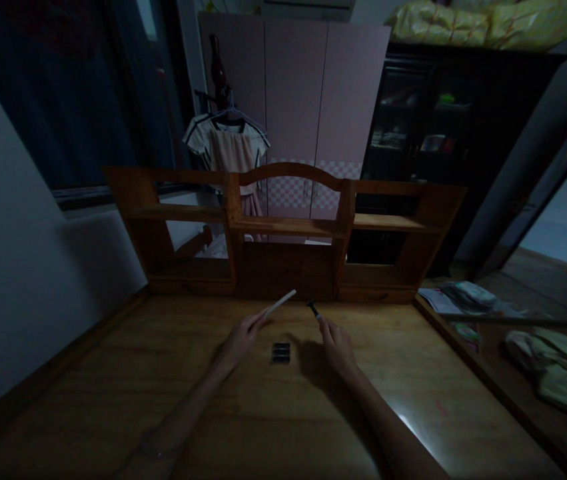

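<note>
Over a wooden desk [163, 400], my left hand [240, 341] is closed round the lower end of a thin white pen-like barrel [279, 303] that points up and to the right. My right hand [337, 347] pinches a short piece with a dark tip [312, 309], held a little apart from the white barrel. Between my hands, two small dark flat pieces [280, 353] lie on the desk; I cannot make out what they are.
A wooden shelf unit [288, 227] stands along the desk's far edge. Behind it are a pink wardrobe [308, 100], clothes on a hanger [226, 147] and a dark glass cabinet [433, 133]. Papers [443, 300] and cloth [558, 373] lie at the right.
</note>
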A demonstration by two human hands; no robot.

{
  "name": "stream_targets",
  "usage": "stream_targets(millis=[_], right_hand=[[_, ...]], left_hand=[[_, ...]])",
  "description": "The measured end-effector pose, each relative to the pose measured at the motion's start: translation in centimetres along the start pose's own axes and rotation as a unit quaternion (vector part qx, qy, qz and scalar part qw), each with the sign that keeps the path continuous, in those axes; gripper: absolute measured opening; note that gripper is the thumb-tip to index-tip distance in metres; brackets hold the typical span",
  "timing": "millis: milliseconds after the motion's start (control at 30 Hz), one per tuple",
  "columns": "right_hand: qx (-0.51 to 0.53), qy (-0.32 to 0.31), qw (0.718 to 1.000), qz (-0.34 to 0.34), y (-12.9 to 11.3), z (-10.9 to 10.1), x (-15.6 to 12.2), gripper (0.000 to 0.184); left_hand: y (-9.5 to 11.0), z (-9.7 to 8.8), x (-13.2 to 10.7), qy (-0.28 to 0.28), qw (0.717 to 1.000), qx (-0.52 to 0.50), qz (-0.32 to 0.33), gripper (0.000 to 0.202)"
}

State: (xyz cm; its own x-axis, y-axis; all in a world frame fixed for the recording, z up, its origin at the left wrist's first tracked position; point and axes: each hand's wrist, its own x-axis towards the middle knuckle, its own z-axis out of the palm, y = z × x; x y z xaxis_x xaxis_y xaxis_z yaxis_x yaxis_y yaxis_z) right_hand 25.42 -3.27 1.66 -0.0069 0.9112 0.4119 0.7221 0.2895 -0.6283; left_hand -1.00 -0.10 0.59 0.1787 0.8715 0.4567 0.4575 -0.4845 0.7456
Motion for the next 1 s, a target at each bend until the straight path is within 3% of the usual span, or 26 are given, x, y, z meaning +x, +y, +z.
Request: stream_targets(millis=[100,300,467,667,867,1000], right_hand=[[-0.007,-0.006,1.000,0.000,0.2,0.1,0.0,0.052],[-0.007,-0.029,0.999,0.011,-0.1,0.1,0.0,0.056],[0.008,-0.021,1.000,0.018,-0.4,-0.2,-0.1,0.054],[0.022,-0.021,0.999,0.017,-0.1,-0.1,-0.1,0.054],[0.031,-0.009,0.999,-0.010,-0.1,-0.1,-0.1,0.055],[0.024,-0.025,0.999,0.006,0.1,0.1,-0.1,0.056]], left_hand=[[0.7,-0.6,-0.1,0.004,1.000,0.002,0.029,0.039],[1.6,-0.2,-0.4,-0.057,0.997,0.023,0.040,0.037],[1.1,-0.3,-0.3,-0.033,0.998,0.040,0.024,0.039],[2.0,-0.2,-0.4,-0.053,0.995,0.062,0.053,0.042],[1.9,-0.7,-0.4,-0.021,0.995,0.083,0.042,0.041],[2.3,-0.5,-0.6,-0.057,0.994,0.071,0.059,0.041]])
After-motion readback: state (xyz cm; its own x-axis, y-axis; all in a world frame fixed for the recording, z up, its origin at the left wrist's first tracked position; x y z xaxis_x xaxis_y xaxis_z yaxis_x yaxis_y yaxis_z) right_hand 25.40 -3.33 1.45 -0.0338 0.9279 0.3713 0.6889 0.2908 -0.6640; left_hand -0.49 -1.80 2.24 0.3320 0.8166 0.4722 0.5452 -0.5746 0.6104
